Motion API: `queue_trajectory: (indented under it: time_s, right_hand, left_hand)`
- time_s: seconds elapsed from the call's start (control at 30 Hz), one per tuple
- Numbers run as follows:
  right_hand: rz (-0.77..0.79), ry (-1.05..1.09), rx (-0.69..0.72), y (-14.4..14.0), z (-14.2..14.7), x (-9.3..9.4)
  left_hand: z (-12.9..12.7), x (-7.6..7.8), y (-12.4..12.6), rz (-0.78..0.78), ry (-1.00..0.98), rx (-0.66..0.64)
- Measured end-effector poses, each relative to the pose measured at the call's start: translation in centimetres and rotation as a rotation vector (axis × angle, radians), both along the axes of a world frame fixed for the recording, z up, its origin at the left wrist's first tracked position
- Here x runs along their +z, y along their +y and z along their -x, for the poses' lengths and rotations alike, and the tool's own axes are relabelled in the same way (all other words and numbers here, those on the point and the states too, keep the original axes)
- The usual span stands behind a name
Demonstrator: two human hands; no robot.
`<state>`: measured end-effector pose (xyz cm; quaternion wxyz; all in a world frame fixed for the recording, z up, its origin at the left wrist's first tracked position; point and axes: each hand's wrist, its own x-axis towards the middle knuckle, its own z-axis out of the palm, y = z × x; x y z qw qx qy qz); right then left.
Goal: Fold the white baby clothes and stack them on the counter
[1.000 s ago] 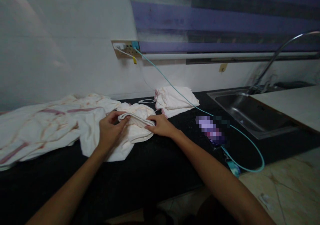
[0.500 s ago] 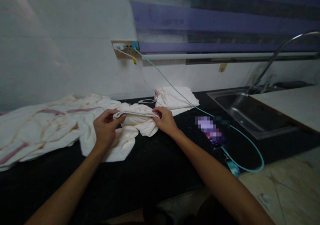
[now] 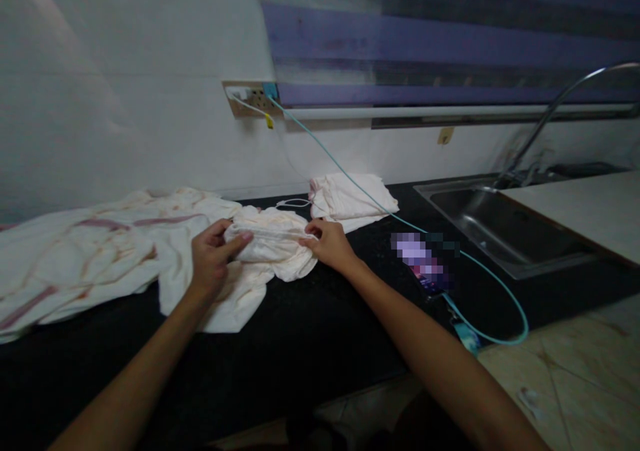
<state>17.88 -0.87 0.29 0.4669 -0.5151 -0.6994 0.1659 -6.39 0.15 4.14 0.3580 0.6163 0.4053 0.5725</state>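
Centrally, a small white cloth (image 3: 273,245), partly folded into a bundle, lies on the black countertop (image 3: 320,344) between both hands. Left hand (image 3: 210,259): fingers curled closed around the cloth's left end, thumb on top, pinching a fold of fabric. Right hand (image 3: 330,244): fingers bent and drawn together, gripping the cloth's right end at its upper edge; the heel of the hand sits just above the counter. A narrow ridge of fabric runs between the two grips. Beneath and to the left of the bundle, more white fabric spreads over the counter and joins a large rumpled sheet with pink stripes (image 3: 85,251) that reaches the left edge of the view. Just behind the right hand rests a folded white stack (image 3: 350,201), near the wall. A teal cable (image 3: 350,184) runs from the wall socket (image 3: 250,97) across that stack, down to a phone (image 3: 425,264) lying on the counter to the right of the right hand, then loops past the counter's edge. Farther right: a steel sink (image 3: 500,227) with a curved tap (image 3: 560,104).
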Motion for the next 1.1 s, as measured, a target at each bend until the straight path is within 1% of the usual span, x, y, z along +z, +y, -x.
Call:
queue_trajectory:
  time_s: [0.13, 0.2, 0.27, 0.33, 0.4, 0.47, 0.5, 0.53, 0.67, 0.77, 0.87, 1.0, 1.1]
  right_hand:
    - [-0.006, -0.126, -0.044, -0.2, 0.2, -0.2]
    - [0.023, -0.137, -0.06, -0.4, 0.4, -0.2]
    - [0.073, -0.148, -0.039, -0.6, 0.6, -0.1]
    - [0.131, -0.163, 0.025, -0.9, 0.8, 0.0]
    - [0.185, -0.169, 0.137, -1.1, 0.9, 0.0]
    - [0.216, -0.143, 0.236, -1.1, 0.8, -0.2]
    - [0.221, -0.113, 0.256, -1.0, 0.8, -0.3]
    - [0.222, -0.072, 0.253, -0.8, 0.7, -0.4]
    - [0.207, 0.136, 0.163, 0.2, 0.6, -0.7]
    - [0.194, 0.196, 0.141, 0.8, 0.3, -0.8]
    - [0.238, 0.159, 0.153, 1.1, -0.3, -0.9]
    - [0.326, 0.059, 0.19, 1.0, -1.1, -0.9]
    - [0.342, -0.001, 0.196, 0.9, -1.3, -0.7]
  left_hand:
    - [0.3, -0.2, 0.6, -0.053, -0.042, 0.051]
    - [0.5, -0.2, 0.9, -0.074, -0.08, 0.067]
    - [0.6, -0.2, 1.2, -0.091, -0.103, 0.093]
    - [0.7, -0.1, 1.3, -0.114, -0.123, 0.127]
    - [0.8, 0.0, 1.4, -0.122, -0.137, 0.15]
    - [0.8, 0.1, 1.6, -0.118, -0.162, 0.161]
    - [0.8, 0.2, 1.6, -0.114, -0.176, 0.164]
    - [0.8, 0.2, 1.6, -0.11, -0.189, 0.17]
    - [0.6, 0.6, 1.8, -0.104, -0.277, 0.184]
    - [0.3, 0.9, 1.9, -0.104, -0.38, 0.153]
    - [0.2, 1.0, 1.9, -0.12, -0.409, 0.13]
    - [0.4, 1.0, 2.0, -0.151, -0.381, 0.141]
    - [0.5, 1.1, 1.9, -0.149, -0.364, 0.129]
